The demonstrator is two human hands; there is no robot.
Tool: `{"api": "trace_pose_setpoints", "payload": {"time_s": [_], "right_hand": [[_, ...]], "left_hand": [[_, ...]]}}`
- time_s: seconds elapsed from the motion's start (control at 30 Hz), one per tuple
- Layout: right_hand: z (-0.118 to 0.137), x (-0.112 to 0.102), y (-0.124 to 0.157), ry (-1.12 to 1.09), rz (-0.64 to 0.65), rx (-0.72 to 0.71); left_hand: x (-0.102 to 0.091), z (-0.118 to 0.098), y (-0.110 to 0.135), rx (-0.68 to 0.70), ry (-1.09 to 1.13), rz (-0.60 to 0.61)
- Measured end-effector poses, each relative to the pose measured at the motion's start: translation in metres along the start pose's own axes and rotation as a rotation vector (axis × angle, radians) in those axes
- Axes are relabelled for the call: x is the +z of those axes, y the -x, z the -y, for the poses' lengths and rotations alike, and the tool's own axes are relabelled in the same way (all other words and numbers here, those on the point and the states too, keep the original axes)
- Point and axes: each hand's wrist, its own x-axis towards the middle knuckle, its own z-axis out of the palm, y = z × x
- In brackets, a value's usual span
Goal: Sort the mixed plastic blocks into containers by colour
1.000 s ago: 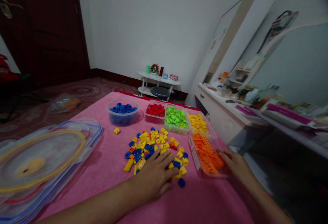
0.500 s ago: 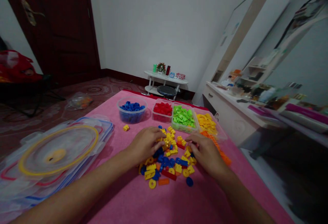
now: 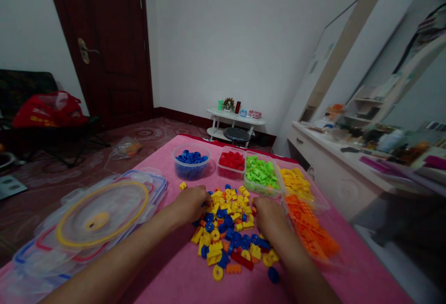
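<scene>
Loose bricks (image 3: 228,221) lie heaped on the pink tabletop (image 3: 167,267), between the left hand (image 3: 193,203) and right hand (image 3: 269,213), fingers curled; I can't tell whether they pinch anything. They look like light, stiff plastic, best gripped by opposite sides.

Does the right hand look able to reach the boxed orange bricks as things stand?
Probably yes: the right hand is close beside the boxed orange bricks, which lie uncovered, so the way from above looks free.
</scene>
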Motion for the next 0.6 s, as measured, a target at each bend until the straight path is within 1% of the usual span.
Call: {"api": "trace_pose_setpoints", "payload": {"time_s": [0.17, 0.23, 0.3, 0.4, 0.5, 0.57, 0.6], "right_hand": [[-0.003, -0.005, 0.004, -0.004, 0.023, 0.013], [-0.003, -0.009, 0.006, -0.017, 0.034, 0.036], [-0.003, -0.013, 0.007, -0.084, 0.000, 0.036], [-0.001, -0.019, 0.008, -0.311, -0.090, -0.046], [0.006, -0.018, 0.009, -0.598, -0.157, -0.128], [0.013, -0.014, 0.010, -0.791, -0.173, -0.153], [0.016, -0.012, 0.011, -0.879, -0.162, -0.168]], "left_hand": [[0.008, 0.007, -0.002, -0.004, 0.082, 0.018], [0.010, 0.006, -0.002, 0.003, 0.090, 0.027], [0.010, 0.002, 0.000, 0.020, 0.093, 0.028], [0.010, -0.002, 0.003, 0.055, 0.073, 0.007], [0.010, -0.004, 0.005, 0.085, 0.033, 0.009], [0.008, -0.006, 0.005, 0.063, 0.050, -0.032], [0.005, -0.008, 0.004, 0.048, 0.086, -0.077]]}}
